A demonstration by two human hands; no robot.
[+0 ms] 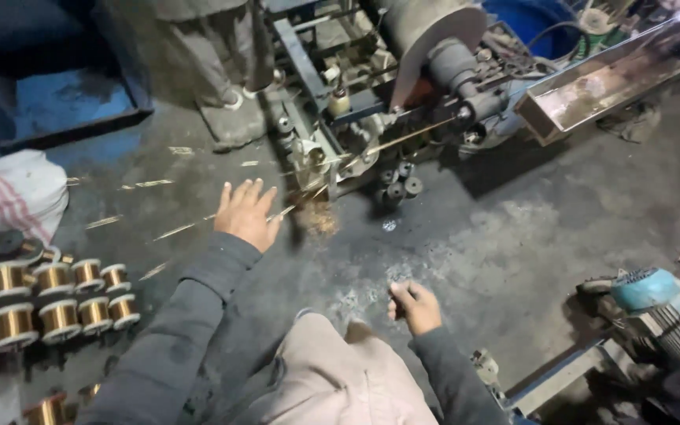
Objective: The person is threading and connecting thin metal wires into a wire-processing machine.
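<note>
Brass rod pieces [176, 230] lay scattered on the grey floor [513, 236], the nearest just beside the left hand

At the far left a white sack [17, 193] was cut off by the frame edge, and below it stood spools of brass wire [57, 297], the lowest ones half out of view. The left hand [247, 214] reached forward with fingers spread and flat, touching or hovering over a thin rod [281, 212]; which of the two could not be told. Beyond it lay a heap of brass shavings [318, 219] under a machine [403, 102] whose top was cropped. A standing person's legs [222, 71] showed only below the waist. The right hand [412, 307] was curled into a loose fist; whether it held anything was hidden. At the far right a teal motor [655, 303] was partly cut off
</note>
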